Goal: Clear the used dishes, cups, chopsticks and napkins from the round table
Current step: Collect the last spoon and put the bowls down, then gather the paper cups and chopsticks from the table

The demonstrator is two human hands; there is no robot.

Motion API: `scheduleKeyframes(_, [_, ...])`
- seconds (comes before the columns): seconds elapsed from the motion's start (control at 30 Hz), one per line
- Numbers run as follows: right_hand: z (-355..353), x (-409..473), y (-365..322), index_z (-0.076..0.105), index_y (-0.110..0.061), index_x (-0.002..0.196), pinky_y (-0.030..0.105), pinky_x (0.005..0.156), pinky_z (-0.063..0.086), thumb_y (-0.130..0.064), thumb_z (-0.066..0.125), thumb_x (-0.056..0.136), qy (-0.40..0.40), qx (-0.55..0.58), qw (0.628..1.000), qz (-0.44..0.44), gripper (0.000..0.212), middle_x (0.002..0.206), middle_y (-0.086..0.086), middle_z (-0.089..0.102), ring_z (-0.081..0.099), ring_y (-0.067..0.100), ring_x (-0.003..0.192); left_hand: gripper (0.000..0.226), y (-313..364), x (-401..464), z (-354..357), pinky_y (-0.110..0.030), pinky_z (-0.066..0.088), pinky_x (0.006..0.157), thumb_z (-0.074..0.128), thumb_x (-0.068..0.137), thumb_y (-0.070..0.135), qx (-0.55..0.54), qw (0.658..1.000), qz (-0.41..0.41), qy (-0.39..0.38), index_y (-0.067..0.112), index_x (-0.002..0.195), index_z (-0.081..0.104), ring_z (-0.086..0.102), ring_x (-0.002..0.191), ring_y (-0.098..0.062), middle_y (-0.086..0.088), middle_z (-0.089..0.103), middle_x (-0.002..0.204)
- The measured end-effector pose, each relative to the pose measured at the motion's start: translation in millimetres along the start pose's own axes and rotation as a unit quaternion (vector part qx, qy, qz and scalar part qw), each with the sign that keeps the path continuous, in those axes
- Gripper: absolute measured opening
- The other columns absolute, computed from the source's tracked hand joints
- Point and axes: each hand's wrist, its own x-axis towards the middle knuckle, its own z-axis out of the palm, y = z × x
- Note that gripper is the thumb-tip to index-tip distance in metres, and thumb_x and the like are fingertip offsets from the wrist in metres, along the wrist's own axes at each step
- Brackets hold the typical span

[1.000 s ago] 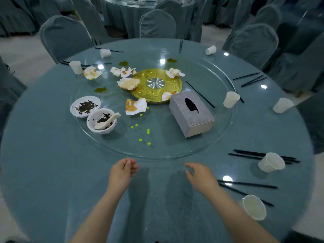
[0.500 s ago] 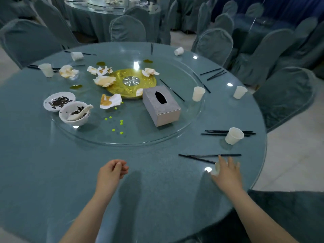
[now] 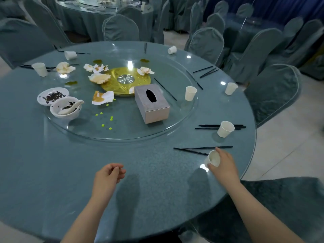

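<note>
White paper cup (image 3: 213, 159), tipped with its mouth toward the camera, sits in the right hand (image 3: 223, 165), whose fingers curl round it just beside the crossed chopsticks (image 3: 201, 149) near the table (image 3: 52, 172) edge. The left hand (image 3: 107, 176) hangs loosely curled, holding nothing. Best to keep the cup level against drips, then nest it into the next cup (image 3: 225, 129) beyond the chopsticks.

cup (image 3: 213, 159) base hidden, perhaps lifted
</note>
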Motion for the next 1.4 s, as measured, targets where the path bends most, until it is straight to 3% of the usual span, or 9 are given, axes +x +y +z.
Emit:
scheduleKeyframes(0.1, [-16.7, 10.2, 2.4, 0.041, -0.018, 0.14, 0.038, 0.102, 0.037, -0.022, 0.074, 0.078, 0.046, 0.008, 0.999, -0.009, 0.071, 0.137, 0.007, 0.042, 0.045, 0.027, 0.12, 0.027, 0.0, -0.5, 6.4, -0.026, 0.044, 0.06, 0.043, 0.095, -0.002, 0.01, 1.0, -0.007, -0.002, 0.013, 0.083, 0.063, 0.063, 0.067, -0.02, -0.009, 0.068, 0.078])
scheduleKeyframes(0.37, [-42.7, 70.7, 10.9, 0.044, -0.012, 0.133, 0.029, 0.085, 0.037, -0.023, 0.075, 0.076, 0.105, 0.06, 0.993, 0.005, 0.066, 0.129, 0.011, 0.044, 0.049, 0.026, 0.11, 0.026, 28.8, 14.1, 49.4, -0.027, 0.04, 0.061, 0.044, 0.094, -0.005, 0.029, 0.999, -0.023, -0.027, 0.012, 0.086, 0.062, 0.06, 0.067, -0.019, -0.008, 0.067, 0.078])
scheduleKeyframes(0.53, [-52.8, 120.1, 26.2, 0.035, -0.015, 0.143, 0.029, 0.091, 0.035, -0.022, 0.075, 0.078, 0.125, 0.132, 0.983, 0.015, 0.076, 0.138, 0.008, 0.037, 0.047, 0.026, 0.117, 0.023, 58.2, 29.2, 104.5, -0.025, 0.039, 0.061, 0.044, 0.093, -0.005, 0.052, 0.997, -0.022, -0.051, 0.01, 0.089, 0.061, 0.058, 0.065, -0.018, -0.008, 0.066, 0.079])
scheduleKeyframes(0.67, [-56.3, 161.7, 45.4, 0.04, -0.016, 0.138, 0.029, 0.095, 0.034, -0.025, 0.077, 0.076, 0.132, 0.146, 0.98, 0.014, 0.073, 0.138, 0.006, 0.038, 0.044, 0.025, 0.119, 0.021, 73.5, 46.5, 144.4, -0.027, 0.041, 0.064, 0.045, 0.094, -0.003, 0.087, 0.994, -0.025, -0.063, 0.01, 0.093, 0.062, 0.06, 0.07, -0.02, -0.008, 0.068, 0.082])
scheduleKeyframes(0.93, [-36.1, 217.7, 71.2, 0.044, -0.018, 0.134, 0.027, 0.093, 0.035, -0.027, 0.081, 0.068, 0.015, 0.092, 0.995, 0.026, 0.076, 0.132, 0.008, 0.037, 0.048, 0.026, 0.114, 0.018, 81.0, 62.7, 205.5, -0.025, 0.043, 0.068, 0.047, 0.095, 0.0, 0.141, 0.982, -0.056, -0.109, 0.01, 0.101, 0.062, 0.062, 0.075, -0.019, -0.005, 0.069, 0.085])
scheduleKeyframes(1.2, [-23.4, 233.0, 65.9, 0.041, -0.024, 0.132, 0.029, 0.084, 0.038, -0.022, 0.079, 0.067, -0.05, 0.096, 0.994, -0.019, 0.075, 0.133, 0.007, 0.044, 0.05, 0.023, 0.106, 0.018, 75.6, 61.8, 211.0, -0.024, 0.043, 0.067, 0.049, 0.095, 0.0, 0.17, 0.975, -0.087, -0.114, 0.008, 0.106, 0.061, 0.063, 0.074, -0.017, -0.008, 0.07, 0.091])
scheduleKeyframes(1.3, [-20.9, 224.9, 48.6, 0.042, -0.027, 0.13, 0.026, 0.083, 0.036, -0.027, 0.078, 0.065, -0.054, 0.127, 0.99, -0.042, 0.074, 0.13, 0.001, 0.047, 0.045, 0.013, 0.097, 0.023, 79.1, 66.1, 209.7, -0.015, 0.046, 0.064, 0.051, 0.091, -0.006, 0.185, 0.973, -0.071, -0.118, 0.008, 0.107, 0.061, 0.063, 0.073, -0.012, -0.006, 0.07, 0.089])
scheduleKeyframes(1.4, [-14.3, 203.6, 21.2, 0.041, -0.032, 0.131, 0.024, 0.085, 0.035, -0.033, 0.079, 0.065, -0.113, 0.19, 0.973, -0.071, 0.076, 0.124, -0.008, 0.048, 0.046, 0.009, 0.1, 0.031, 82.9, 69.3, 213.0, -0.007, 0.046, 0.065, 0.055, 0.086, -0.011, 0.188, 0.972, -0.048, -0.134, 0.008, 0.111, 0.058, 0.063, 0.076, -0.012, -0.008, 0.068, 0.09])
